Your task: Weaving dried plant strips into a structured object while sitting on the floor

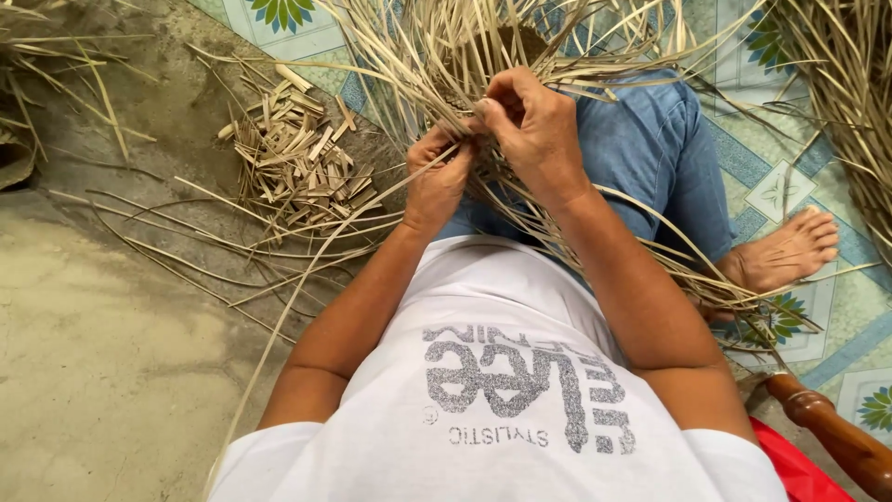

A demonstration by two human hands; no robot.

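Here, near the top centre of the frame, both hands meet in a tangle of dry, pale straw-coloured strips (pixel 437 56) that fan out toward the upper edge. The left hand (pixel 437 181) is closed, its fingers pinching a few strips just below the middle of the bundle. The right hand (pixel 534 125) sits just above and to the right of it, touching it, with thumb and fingertips clenched on the strips where they cross. Long loose strands trail down past the left forearm toward the lower left. Left of the hands, on the grey concrete floor (pixel 102 353), lies a heap of short cut strip pieces (pixel 297 167). Under the bundle is a knee in blue denim (pixel 650 149), and a bare foot (pixel 785 251) rests on a patterned mat (pixel 836 325) at the right. A turned wooden handle (pixel 827 428) shows at the lower right corner.
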